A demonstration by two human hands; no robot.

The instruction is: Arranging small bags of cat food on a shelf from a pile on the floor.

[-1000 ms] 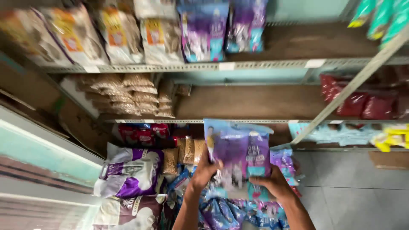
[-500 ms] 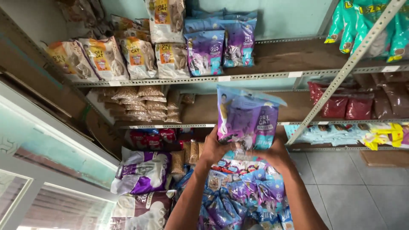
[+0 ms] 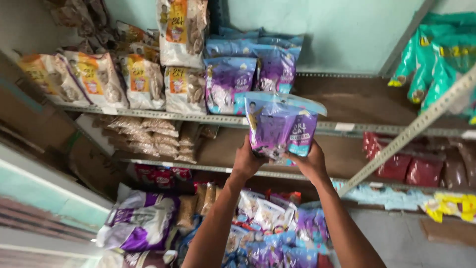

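Just right of the frame's centre, 2 bare hands hold up 1 purple and blue snack bag (image 3: 282,126) between them, gripping its lower edge from either side. Her or his left hand (image 3: 246,161) curls round the bottom left corner, fingers wrapped behind and thumb in front as far as I can tell; the right hand (image 3: 310,163) clasps the bottom right corner the same way, so both are closed on the bag rather than spread. Standing upright, the bag has its long axis running up the frame, its sealed top flap tilted slightly toward the upper right, and the whole body of it rises above the hands, which sit below it at about equal reach, neither plainly nearer. Directly behind and a little up and left of the held bag stands a row of like purple bags (image 3: 230,84) on the upper shelf (image 3: 357,101), and the bare brown stretch of that shelf lies open to the right of them, just behind the bag's top edge. Further left on the same shelf are white and orange bags (image 3: 139,79). Below, the middle shelf (image 3: 342,154) passes behind the wrists, with dark red packets (image 3: 411,168) at the right of the frame. At the bottom centre lies a heap of more purple bags (image 3: 277,238), between the 2 forearms, well below the held one.
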